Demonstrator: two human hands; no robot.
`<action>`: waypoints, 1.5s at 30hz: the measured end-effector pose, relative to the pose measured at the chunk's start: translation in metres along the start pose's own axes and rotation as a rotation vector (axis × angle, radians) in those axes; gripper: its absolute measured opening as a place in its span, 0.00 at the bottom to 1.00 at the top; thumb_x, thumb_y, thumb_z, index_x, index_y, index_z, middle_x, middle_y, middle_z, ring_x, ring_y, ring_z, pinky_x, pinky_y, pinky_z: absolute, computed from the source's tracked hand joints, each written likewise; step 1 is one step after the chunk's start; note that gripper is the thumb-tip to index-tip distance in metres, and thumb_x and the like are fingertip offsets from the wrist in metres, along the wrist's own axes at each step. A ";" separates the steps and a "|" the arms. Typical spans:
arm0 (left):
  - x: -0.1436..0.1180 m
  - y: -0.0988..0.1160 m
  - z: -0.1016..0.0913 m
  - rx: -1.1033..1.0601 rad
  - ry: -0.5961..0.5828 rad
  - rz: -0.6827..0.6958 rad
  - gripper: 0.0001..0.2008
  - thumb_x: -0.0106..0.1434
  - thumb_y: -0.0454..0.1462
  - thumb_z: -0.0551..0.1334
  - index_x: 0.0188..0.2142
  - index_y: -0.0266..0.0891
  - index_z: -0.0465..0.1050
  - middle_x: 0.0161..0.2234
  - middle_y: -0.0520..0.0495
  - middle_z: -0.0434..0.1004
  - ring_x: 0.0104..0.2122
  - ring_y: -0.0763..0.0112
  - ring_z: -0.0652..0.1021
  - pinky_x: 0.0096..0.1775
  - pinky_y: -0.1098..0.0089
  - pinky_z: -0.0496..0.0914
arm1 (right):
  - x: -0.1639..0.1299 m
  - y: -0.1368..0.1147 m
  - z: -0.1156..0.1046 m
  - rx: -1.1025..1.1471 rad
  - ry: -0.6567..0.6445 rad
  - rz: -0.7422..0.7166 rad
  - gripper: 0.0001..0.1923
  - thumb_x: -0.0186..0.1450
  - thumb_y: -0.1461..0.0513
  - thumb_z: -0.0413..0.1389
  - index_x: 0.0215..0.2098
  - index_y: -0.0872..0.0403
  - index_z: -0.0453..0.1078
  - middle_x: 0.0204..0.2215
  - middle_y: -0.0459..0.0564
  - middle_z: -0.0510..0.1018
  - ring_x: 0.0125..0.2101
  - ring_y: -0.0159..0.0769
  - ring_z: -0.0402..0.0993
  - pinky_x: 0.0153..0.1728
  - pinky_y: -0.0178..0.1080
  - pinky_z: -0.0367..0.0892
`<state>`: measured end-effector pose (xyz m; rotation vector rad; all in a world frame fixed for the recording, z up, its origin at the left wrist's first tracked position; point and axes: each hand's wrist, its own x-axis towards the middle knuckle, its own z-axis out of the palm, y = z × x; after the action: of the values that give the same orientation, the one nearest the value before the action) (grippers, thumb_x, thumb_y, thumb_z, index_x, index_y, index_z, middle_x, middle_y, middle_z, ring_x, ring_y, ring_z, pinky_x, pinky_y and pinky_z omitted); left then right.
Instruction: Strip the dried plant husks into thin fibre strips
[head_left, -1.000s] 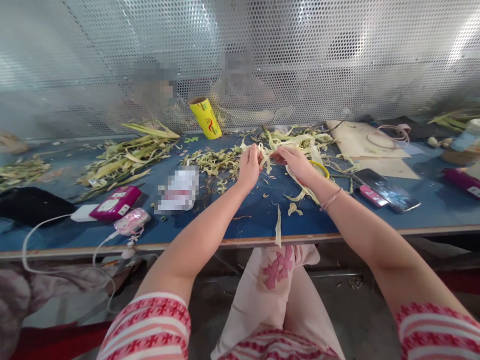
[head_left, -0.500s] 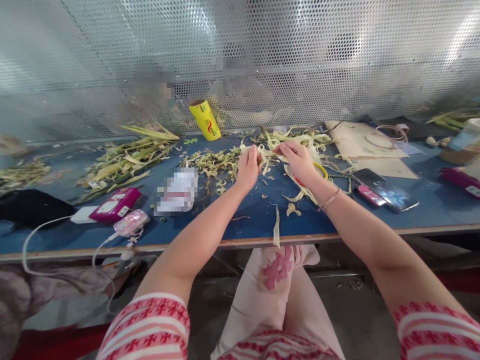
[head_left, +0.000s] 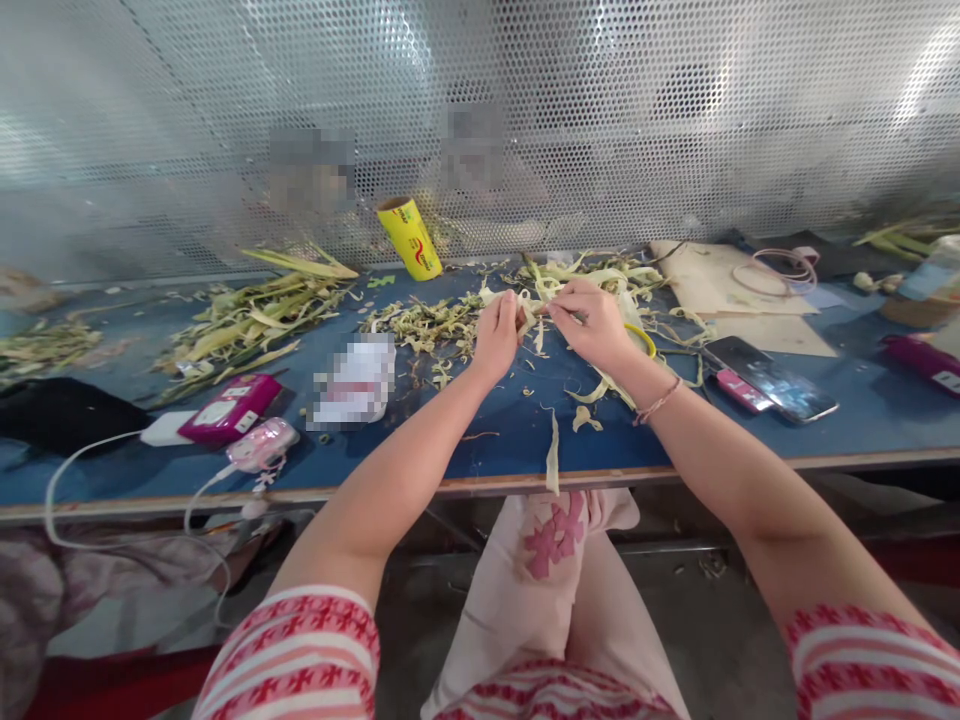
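Over the blue table, my left hand [head_left: 496, 338] is closed in a pinch on a pale corn husk strip [head_left: 533, 306]. My right hand [head_left: 589, 322] is also closed, its fingertips meeting the same strip from the right. The finer detail between the fingers is too small to make out. Just behind and left of my left hand lies a heap of curled, shredded husk [head_left: 431, 328]. More long husk strips [head_left: 630, 280] lie behind my right hand. Beside my right wrist a yellow loop [head_left: 643, 338] shows, partly covered by the hand.
A yellow cardboard tube [head_left: 411, 240] stands tilted near the perforated metal screen [head_left: 600, 120]. To the left lie a husk pile [head_left: 240, 320], a purple box [head_left: 231, 408] and cables. On the right are a phone [head_left: 772, 378] and flat cardboard [head_left: 724, 280].
My right hand has turned slightly, its fingertips now drawn together on the strip. The strip pieces hanging between the hands have shifted. My left hand is nearly still.
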<state>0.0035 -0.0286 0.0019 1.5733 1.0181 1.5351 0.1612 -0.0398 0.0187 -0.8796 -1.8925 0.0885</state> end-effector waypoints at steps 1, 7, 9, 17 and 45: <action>0.000 0.000 0.000 0.003 -0.008 0.005 0.24 0.72 0.49 0.50 0.21 0.41 0.56 0.17 0.53 0.55 0.19 0.76 0.61 0.25 0.73 0.59 | 0.000 0.000 0.001 0.010 -0.017 0.014 0.14 0.67 0.61 0.53 0.26 0.52 0.76 0.29 0.51 0.75 0.34 0.39 0.72 0.40 0.44 0.68; -0.001 0.000 0.000 0.038 -0.024 0.024 0.24 0.72 0.47 0.51 0.21 0.40 0.57 0.18 0.52 0.57 0.20 0.76 0.62 0.26 0.72 0.58 | 0.001 0.005 0.011 0.103 -0.082 0.162 0.12 0.66 0.61 0.52 0.34 0.53 0.78 0.35 0.51 0.81 0.37 0.39 0.74 0.42 0.42 0.68; -0.001 0.000 0.001 0.062 -0.014 0.034 0.24 0.72 0.46 0.52 0.20 0.40 0.58 0.17 0.53 0.58 0.20 0.76 0.63 0.26 0.72 0.58 | 0.001 0.006 0.014 0.163 -0.100 0.201 0.12 0.66 0.59 0.52 0.34 0.53 0.78 0.34 0.50 0.80 0.37 0.38 0.74 0.43 0.41 0.68; 0.001 -0.004 0.002 0.111 -0.015 0.122 0.25 0.70 0.51 0.53 0.20 0.41 0.59 0.17 0.53 0.60 0.20 0.74 0.65 0.27 0.69 0.60 | -0.002 -0.003 0.024 0.657 -0.123 0.665 0.18 0.68 0.51 0.53 0.48 0.52 0.74 0.34 0.47 0.77 0.31 0.32 0.73 0.33 0.36 0.72; 0.001 -0.004 0.008 -0.193 -0.080 -0.091 0.23 0.67 0.57 0.54 0.30 0.41 0.66 0.15 0.54 0.61 0.14 0.78 0.61 0.20 0.71 0.52 | 0.004 -0.011 0.013 1.166 0.111 0.767 0.07 0.64 0.58 0.62 0.38 0.51 0.73 0.19 0.34 0.48 0.16 0.21 0.43 0.19 0.30 0.48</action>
<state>0.0117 -0.0253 -0.0019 1.4229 0.8585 1.4510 0.1438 -0.0414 0.0204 -0.6644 -0.9829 1.4036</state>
